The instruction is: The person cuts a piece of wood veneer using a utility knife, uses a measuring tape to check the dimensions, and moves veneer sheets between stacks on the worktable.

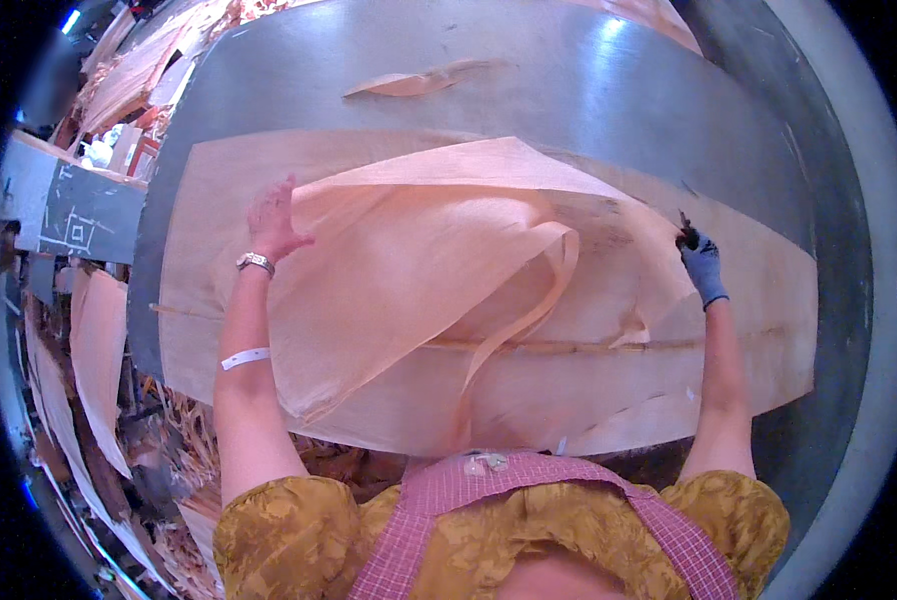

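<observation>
Loose veneer sheet: centre frame, long axis left-right, between left hand (fingers spread, no grip seen) and gloved right hand (fingers curled, hold unclear); neither clearly nearer.

Offcut on grey tabletop, wood scraps at left

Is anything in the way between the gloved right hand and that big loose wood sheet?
Nothing visible: the gloved right hand is close by the right edge of the loose sheet, though contact is hard to tell. The curled strip lies well left of that hand, not between them.
</observation>
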Tool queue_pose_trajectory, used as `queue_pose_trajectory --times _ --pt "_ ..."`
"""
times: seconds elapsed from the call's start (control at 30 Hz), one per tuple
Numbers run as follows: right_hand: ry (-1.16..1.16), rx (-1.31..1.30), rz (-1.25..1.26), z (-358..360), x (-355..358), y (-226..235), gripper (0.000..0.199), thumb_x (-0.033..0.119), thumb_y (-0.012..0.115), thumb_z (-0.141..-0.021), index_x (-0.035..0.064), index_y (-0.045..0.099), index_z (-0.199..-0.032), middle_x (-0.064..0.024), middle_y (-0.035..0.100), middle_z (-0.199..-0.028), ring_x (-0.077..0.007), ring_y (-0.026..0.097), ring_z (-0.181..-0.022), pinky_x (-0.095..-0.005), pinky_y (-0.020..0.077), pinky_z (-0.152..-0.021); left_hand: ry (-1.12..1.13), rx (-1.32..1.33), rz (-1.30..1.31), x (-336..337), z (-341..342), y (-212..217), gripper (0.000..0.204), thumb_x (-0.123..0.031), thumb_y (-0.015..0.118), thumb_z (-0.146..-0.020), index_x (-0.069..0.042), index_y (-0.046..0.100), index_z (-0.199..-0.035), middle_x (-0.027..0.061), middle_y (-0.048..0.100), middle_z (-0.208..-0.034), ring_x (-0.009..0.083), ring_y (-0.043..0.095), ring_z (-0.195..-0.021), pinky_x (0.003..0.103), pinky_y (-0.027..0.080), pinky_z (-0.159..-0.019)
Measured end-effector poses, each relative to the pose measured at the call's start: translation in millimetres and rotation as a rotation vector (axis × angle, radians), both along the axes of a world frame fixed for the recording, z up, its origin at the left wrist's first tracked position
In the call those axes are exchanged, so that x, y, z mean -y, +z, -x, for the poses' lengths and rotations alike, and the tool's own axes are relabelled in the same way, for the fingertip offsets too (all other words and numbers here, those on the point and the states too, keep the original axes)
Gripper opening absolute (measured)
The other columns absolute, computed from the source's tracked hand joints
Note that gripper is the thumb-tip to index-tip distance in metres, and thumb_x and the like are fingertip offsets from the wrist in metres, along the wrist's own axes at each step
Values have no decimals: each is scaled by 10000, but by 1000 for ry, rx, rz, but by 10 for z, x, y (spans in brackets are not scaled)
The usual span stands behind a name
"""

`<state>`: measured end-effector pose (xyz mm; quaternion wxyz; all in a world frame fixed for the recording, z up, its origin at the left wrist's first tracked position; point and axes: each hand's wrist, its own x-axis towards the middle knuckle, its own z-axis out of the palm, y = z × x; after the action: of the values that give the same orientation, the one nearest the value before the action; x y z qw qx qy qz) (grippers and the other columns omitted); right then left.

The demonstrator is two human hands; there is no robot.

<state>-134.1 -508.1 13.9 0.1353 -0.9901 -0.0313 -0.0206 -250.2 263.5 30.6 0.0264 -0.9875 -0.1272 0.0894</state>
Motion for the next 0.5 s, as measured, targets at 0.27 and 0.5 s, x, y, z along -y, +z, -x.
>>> queue_pose_trajectory --times 0.27,0.5 --pt "91 -414 -444 459 -1368 491 869 400 868 -657 0 489 -1329 -138 588 -1279 -207 568 -1147 -322 436 -1002 45 295 102 295 -298 -503 1127 -435 784 -719 -271 22 -1532 127 174 -1569 344 201 -1437 653 229 -1079" --pt "75 -110 -37 856 -2180 -294 511 436 722 -766 85 584 -1111 -169 621 -975 -344 623 -920 -437 507 -757 138 138 60 -232 -767 -825 943 -386 725 -784 -227 151 -1515 161 381 -1458 324 337 -1373 612 313 -1046"
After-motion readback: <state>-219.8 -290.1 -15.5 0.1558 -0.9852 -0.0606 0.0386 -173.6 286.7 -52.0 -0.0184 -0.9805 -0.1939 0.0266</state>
